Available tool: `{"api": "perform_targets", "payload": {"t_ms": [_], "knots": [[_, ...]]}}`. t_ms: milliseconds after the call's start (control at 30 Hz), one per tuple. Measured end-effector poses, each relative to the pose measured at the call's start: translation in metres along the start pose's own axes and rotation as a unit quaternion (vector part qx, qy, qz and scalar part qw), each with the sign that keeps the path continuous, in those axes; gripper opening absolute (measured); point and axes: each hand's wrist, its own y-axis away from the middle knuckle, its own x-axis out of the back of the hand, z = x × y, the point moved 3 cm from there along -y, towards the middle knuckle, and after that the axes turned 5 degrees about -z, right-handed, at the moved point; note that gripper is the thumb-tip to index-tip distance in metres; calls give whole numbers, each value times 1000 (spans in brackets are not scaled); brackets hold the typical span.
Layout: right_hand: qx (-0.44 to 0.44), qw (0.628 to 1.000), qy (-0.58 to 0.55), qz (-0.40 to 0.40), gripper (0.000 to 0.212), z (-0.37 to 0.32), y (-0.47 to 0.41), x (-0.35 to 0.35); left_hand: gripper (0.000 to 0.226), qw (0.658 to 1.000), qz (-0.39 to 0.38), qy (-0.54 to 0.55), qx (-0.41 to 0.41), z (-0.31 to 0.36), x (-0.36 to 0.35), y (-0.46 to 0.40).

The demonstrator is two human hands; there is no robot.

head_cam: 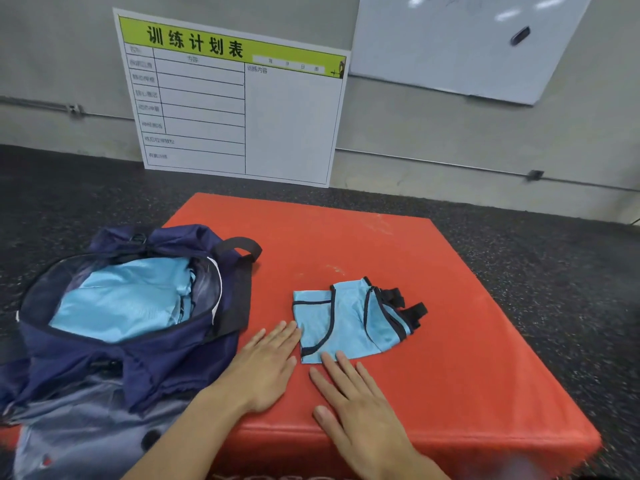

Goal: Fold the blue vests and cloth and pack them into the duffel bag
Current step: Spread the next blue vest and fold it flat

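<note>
A folded light-blue vest [349,322] with dark trim and black straps lies on the red mat [433,271]. My left hand [266,367] lies flat on the mat, its fingertips at the vest's left edge. My right hand [356,407] is flat too, fingertips touching the vest's near edge. The navy duffel bag [145,355] stands open at the left, with folded light-blue fabric [121,299] inside it.
A white training-plan board [242,109] with a green header leans on the wall behind the mat. A whiteboard [460,46] hangs at the upper right. Dark speckled floor [554,271] surrounds the mat.
</note>
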Motion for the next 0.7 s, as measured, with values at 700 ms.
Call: {"api": "perform_targets", "payload": {"t_ms": [700], "knots": [[-24,895,-445,-30,36,43,23,28,66,992,42,73,-95,25,13,21]]}}
